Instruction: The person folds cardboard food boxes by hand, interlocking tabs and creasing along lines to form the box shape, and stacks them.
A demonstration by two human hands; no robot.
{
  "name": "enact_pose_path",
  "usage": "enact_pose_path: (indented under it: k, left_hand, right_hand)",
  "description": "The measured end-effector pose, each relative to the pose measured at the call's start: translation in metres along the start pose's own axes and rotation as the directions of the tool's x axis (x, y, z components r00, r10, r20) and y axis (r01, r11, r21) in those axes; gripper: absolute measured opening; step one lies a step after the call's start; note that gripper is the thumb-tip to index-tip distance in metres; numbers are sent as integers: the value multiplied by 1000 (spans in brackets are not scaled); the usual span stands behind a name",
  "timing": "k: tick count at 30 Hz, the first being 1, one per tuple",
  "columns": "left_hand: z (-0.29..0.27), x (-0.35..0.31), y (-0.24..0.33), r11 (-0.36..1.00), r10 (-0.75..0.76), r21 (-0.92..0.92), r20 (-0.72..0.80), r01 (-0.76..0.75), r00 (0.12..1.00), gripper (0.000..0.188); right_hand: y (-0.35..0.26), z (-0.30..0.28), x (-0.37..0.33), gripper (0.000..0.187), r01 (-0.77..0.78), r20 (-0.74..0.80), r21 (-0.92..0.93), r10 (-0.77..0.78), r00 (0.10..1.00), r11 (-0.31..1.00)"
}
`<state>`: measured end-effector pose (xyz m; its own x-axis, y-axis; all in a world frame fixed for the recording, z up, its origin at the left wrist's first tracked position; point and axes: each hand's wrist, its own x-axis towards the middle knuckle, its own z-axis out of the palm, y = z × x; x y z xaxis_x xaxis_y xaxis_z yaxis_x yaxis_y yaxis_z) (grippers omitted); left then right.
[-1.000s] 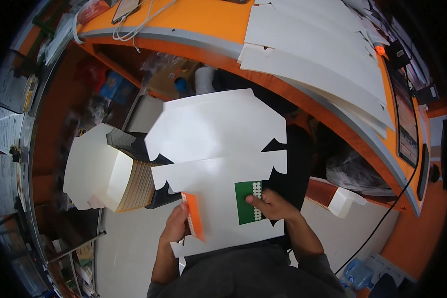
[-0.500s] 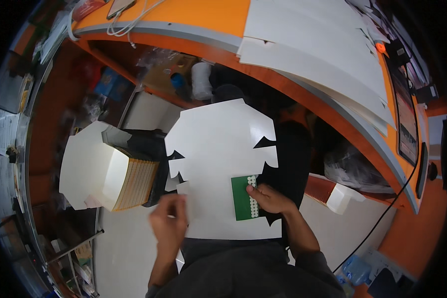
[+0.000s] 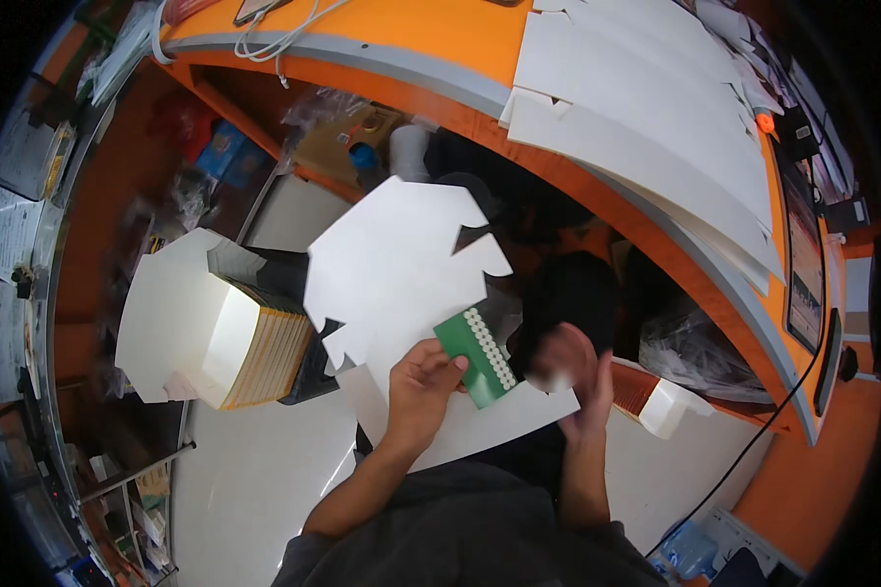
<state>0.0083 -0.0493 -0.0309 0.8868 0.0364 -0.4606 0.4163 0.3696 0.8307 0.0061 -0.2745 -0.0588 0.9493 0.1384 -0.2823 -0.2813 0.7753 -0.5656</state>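
Note:
A white die-cut cardboard sheet (image 3: 387, 259) with notched edges lies across my lap, turned at an angle. Over its lower right part, my left hand (image 3: 423, 386) pinches a green card (image 3: 468, 360) between thumb and fingers. Rows of small white round dots (image 3: 491, 348) run along the card's right side. My right hand (image 3: 579, 386) is just right of the card, by the sheet's lower right edge. Motion smears its fingers, and a pale spot shows among them. I cannot make out whether it holds anything.
To the left stands a stack of nested white cartons (image 3: 264, 357) with yellowish edges. An orange desk (image 3: 431, 64) curves across the far side, bearing more white cardboard sheets (image 3: 646, 127) and a screen (image 3: 798, 245). A small white box (image 3: 671, 406) sits right of my lap. A black cable (image 3: 724, 465) hangs there.
The green card has passed from my right hand to my left and is tilted. My right hand has moved to the right of it. The cardboard sheet has turned and shifted leftward.

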Motion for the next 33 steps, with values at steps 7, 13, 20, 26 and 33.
enact_pose_path:
  k: [7,13,20,26,33]
  left_hand:
    - [1,2,-5,991,52,-121,-71,-60,996,18]
    - [4,-7,13,980,-38,-195,-34,31,999,22]
    - [1,-20,30,962,-120,-243,31,124,992,23]
    - [9,-33,24,951,-58,-308,-93,27,994,30]
    - [18,-27,21,956,-69,-291,-121,31,990,32]
  right_hand:
    - [33,24,-52,47,181,-61,-858,-446,893,480]
    - [9,43,-23,27,655,627,-756,-277,728,11]
    - [20,56,-19,38,705,693,-708,-227,684,-37]
    - [42,62,-20,38,666,627,-746,-353,695,-14]
    - [41,67,-19,38,606,575,-796,-312,756,-1]
